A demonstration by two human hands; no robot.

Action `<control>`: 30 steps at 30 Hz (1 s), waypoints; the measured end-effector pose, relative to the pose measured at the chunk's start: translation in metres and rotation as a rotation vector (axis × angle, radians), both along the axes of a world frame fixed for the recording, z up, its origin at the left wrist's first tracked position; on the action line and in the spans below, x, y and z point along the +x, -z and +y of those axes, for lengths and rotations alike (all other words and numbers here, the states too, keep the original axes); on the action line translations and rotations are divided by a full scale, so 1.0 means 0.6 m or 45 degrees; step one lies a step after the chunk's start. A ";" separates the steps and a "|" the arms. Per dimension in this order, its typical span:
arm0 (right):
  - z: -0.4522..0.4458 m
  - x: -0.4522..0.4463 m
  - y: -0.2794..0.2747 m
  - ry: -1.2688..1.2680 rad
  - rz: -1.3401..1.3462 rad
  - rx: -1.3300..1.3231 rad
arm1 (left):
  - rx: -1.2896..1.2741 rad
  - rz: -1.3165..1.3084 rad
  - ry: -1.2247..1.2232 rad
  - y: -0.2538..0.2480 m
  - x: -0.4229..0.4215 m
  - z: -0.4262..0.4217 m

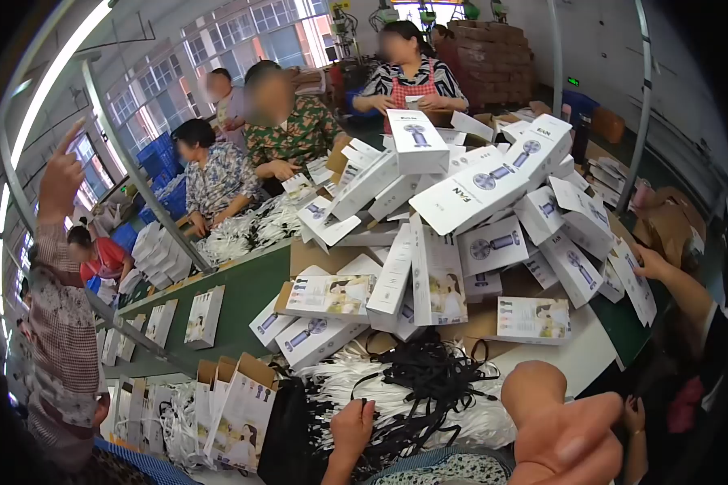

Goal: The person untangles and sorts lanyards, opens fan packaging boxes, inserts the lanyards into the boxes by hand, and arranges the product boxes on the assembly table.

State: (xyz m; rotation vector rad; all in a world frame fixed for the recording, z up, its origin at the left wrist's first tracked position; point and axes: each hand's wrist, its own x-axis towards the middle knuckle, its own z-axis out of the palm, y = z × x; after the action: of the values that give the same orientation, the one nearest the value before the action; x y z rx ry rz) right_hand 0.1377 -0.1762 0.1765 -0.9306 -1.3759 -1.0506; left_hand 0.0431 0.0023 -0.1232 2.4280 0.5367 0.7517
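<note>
At the bottom middle, my left hand (pixel 352 428) is closed, pinching what looks like a black strap (pixel 366 402) at the edge of the pile. My right hand (pixel 566 432) is raised close to the camera at lower right, fingers curled, and I see nothing in it. Between and beyond them lie a tangled heap of black straps (pixel 429 372) and a spread of white straps (pixel 332 384). Past these, white fan boxes (pixel 497 174) are piled high, many tilted over one another. One box (pixel 534 318) lies near the table edge, beyond my right hand.
At left, a co-worker's checked sleeve (pixel 65 339) rises to a pointing hand (pixel 61 174). Another person's hand (pixel 655 267) touches a box at right. Several people work across the table. Boxes (pixel 239 420) stand at lower left. Metal posts (pixel 141 170) cross the view.
</note>
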 end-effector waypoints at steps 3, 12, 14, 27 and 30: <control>0.026 -0.044 -0.011 0.078 0.251 0.057 | -0.001 0.035 0.043 -0.003 0.004 0.000; 0.055 0.062 0.138 -0.214 0.147 -0.744 | 0.241 -0.197 0.133 -0.044 0.036 -0.016; 0.047 0.103 0.201 -0.031 0.306 -0.904 | 0.001 -0.090 0.084 0.006 0.006 0.003; -0.163 0.259 0.477 1.061 0.805 -1.435 | -0.029 0.004 0.013 -0.010 0.008 -0.003; -0.151 0.265 0.492 1.040 0.781 -1.332 | 0.040 0.044 0.017 0.000 0.005 0.001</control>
State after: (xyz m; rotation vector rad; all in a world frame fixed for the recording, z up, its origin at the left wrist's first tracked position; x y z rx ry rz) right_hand 0.2968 -0.2666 -0.1188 -2.4868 -0.9501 -0.4127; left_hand 0.0462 0.0027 -0.1232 2.4752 0.5253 0.7184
